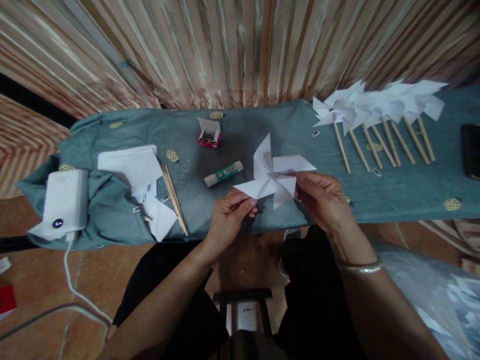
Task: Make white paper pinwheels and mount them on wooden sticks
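White folded-paper pinwheel point(268, 181) gripped at two places

Left hand point(229, 216) pinches its left blade point(249, 188); right hand point(323, 201) grips its right side. Pinwheel located right of the green-and-white cylindrical glue stick point(224, 173). Open red-and-white cardboard box point(209, 142) stands beyond the glue stick.

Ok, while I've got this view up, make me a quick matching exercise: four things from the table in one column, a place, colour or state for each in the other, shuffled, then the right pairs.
Column one
1. Glue stick
2. Pinwheel with no stick showing
3. Small box
4. White device near the table's left end

Column two
A. Red outside, standing open
B. Joined to a cable
C. Green and white, lying on its side
D. Held between the left hand and right hand

Pairs: 1-C, 2-D, 3-A, 4-B
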{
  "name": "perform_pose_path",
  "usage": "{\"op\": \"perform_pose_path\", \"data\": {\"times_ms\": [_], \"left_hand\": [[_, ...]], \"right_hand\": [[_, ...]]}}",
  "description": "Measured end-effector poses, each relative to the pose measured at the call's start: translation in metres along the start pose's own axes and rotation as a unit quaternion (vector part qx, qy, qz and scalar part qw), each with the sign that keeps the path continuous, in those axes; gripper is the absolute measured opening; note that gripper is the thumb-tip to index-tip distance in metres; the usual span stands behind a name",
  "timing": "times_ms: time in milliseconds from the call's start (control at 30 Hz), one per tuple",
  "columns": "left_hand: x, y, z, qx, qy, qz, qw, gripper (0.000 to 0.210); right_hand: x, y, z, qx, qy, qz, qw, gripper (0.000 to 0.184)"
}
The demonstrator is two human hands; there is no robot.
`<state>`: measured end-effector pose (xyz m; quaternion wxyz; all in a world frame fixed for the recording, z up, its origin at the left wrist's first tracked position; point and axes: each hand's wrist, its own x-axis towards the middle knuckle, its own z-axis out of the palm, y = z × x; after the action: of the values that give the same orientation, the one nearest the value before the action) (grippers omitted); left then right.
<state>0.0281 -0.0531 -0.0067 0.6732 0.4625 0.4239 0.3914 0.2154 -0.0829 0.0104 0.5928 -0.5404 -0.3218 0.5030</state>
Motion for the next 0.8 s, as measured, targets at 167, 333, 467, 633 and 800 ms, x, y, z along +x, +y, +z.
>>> {"op": "perform_pose_path", "data": {"times_ms": [167,333,467,633,800], "left_hand": [[0.003,-0.001,0.003,-0.036,0.004,-0.005,0.999,0.018],[0.004,-0.002,0.005,-0.034,-0.004,-0.006,0.999,0.015],[0.003,-0.001,0.006,-0.039,-0.01,0.002,0.999,0.01],[0.004,-0.004,0.006,-0.046,-0.019,0.009,0.999,0.014],[0.005,-0.007,0.005,-0.013,-0.013,0.023,1.0,0.012]], "right_hand": [[0.002,-0.002,0.005,0.017,-0.022,0.011,1.0,0.025],[0.003,-0.004,0.008,0.019,-0.034,0.014,0.999,0.025],[0.003,-0.004,0.011,0.041,-0.026,0.027,0.998,0.026],[0.003,-0.005,0.014,0.057,-0.007,0.025,0.998,0.026],[0.005,-0.004,0.012,0.051,0.011,0.025,0.998,0.026]]}}
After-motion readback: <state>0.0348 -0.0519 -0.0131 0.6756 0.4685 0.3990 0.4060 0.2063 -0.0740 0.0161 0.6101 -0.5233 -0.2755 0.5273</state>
